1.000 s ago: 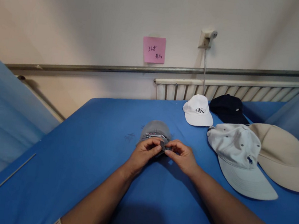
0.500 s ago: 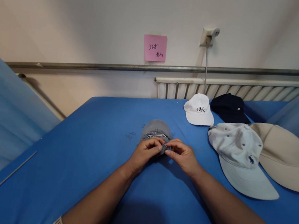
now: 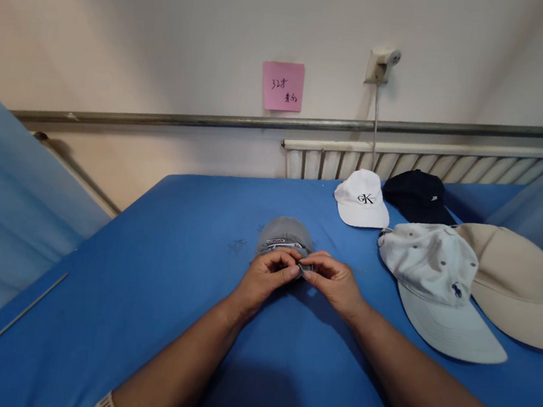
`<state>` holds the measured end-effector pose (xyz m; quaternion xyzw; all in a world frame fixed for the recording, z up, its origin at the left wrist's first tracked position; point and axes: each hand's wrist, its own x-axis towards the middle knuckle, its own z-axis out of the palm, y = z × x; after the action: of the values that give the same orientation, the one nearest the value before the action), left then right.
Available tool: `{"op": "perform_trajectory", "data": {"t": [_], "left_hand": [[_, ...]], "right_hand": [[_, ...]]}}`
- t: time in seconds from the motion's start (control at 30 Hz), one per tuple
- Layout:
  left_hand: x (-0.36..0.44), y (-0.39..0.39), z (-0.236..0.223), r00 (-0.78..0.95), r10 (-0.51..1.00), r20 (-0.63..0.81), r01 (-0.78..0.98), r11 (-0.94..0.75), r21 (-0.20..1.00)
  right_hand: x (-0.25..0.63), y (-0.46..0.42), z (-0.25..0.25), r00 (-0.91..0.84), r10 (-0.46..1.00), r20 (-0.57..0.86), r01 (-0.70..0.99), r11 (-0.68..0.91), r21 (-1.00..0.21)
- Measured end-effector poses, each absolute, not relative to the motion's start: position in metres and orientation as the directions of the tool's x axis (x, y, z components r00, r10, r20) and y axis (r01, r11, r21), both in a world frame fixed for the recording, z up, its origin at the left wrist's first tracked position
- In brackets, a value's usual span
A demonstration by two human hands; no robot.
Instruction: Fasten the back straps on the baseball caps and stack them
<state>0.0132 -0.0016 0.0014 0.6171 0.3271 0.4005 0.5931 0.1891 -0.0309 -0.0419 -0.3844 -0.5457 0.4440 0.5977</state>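
Here, one grey cap, just beyond the left hand and right hand, both pinching its strap between them. Also one white cap, farther past the right hand.

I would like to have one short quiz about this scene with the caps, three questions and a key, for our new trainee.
1. Open: Which cap do the left hand and right hand touch?
2. True or false: The pink note is below the rail.
3. Count: How many caps are in view?

Key:
1. The gray cap.
2. False; it is above.
3. Five: the gray cap, white cap, dark cap, pale cap and beige cap.
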Motion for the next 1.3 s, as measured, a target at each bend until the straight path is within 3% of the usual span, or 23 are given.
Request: {"op": "perform_trajectory", "data": {"t": [0.53, 0.9, 1.3], "left_hand": [[0.0159, -0.0009, -0.0034, 0.365, 0.930, 0.049, 0.057, -0.075, 0.996], [0.0133, 0.0022, -0.0030, 0.474, 0.881, 0.003, 0.040, -0.025, 0.999], [0.0098, 0.0045, -0.0026, 0.464, 0.886, 0.005, -0.004, -0.004, 1.000]], "right_hand": [[0.1861, -0.0333, -0.0428, 0.005, 0.942, 0.335, -0.022, 0.335, -0.942], [0.1859, -0.0328, -0.0448, -0.033, 0.927, 0.374, -0.007, 0.374, -0.927], [0.1871, -0.0298, -0.0514, -0.004, 0.939, 0.344, -0.049, 0.343, -0.938]]}}
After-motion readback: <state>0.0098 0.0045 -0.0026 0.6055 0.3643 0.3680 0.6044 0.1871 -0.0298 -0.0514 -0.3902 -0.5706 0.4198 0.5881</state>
